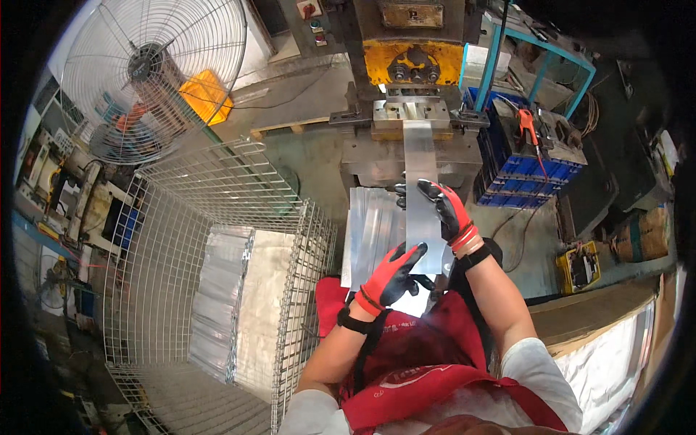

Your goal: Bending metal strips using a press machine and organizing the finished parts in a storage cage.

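Strip [420,159] is gripped across its middle by the fingers of the right hand [451,212] and grasped at its near left corner by the left hand's [395,279], far end placed at die [411,111].

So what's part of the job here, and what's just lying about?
In the job: metal strip, in left hand and right hand; machine at its far end; metal pieces beside it; likely the wire cage too.

Seemingly just about: fan; yellow box; blue crates; red-handled tool.
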Demonstrator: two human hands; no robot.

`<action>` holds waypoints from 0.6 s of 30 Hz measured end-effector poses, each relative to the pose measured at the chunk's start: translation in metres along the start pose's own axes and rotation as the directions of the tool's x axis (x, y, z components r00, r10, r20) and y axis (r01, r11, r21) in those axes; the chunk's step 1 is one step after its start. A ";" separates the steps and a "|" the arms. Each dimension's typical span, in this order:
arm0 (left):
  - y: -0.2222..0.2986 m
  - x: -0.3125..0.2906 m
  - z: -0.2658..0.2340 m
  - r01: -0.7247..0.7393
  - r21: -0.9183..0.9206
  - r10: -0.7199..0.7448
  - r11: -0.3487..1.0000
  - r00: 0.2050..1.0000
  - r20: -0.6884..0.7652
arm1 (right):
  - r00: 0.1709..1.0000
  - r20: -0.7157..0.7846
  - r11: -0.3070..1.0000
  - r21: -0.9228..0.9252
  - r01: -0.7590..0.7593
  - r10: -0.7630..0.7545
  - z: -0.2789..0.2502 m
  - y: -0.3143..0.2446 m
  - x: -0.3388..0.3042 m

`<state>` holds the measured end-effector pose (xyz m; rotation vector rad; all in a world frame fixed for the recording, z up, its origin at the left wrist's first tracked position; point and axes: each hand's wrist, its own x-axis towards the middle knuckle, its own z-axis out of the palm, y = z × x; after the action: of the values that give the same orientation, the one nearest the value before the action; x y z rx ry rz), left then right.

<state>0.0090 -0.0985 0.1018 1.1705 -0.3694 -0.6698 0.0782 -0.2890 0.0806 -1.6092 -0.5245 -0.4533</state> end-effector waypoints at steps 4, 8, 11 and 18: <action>-0.015 0.026 -0.018 0.090 -0.272 -0.055 0.958 0.990 0.133 | 0.974 -0.017 0.942 0.256 -0.216 0.228 -0.003 0.033 0.006; -0.011 0.040 -0.017 -0.535 0.724 0.570 0.436 0.786 0.238 | 0.994 -0.064 0.988 0.137 -0.077 0.087 -0.001 0.018 0.018; -0.013 0.042 -0.013 -0.530 0.756 0.585 0.383 0.773 0.246 | 0.980 -0.103 0.975 0.161 -0.155 0.173 0.001 0.014 0.016; 0.006 0.041 0.000 0.079 -0.169 -0.076 0.983 0.997 0.024 | 0.974 -0.113 0.973 0.145 -0.180 0.197 -0.004 0.034 0.032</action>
<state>0.0415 -0.1237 0.1046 1.0215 -0.2769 -0.7647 0.1242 -0.2931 0.0718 -1.4740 -0.2954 -0.3668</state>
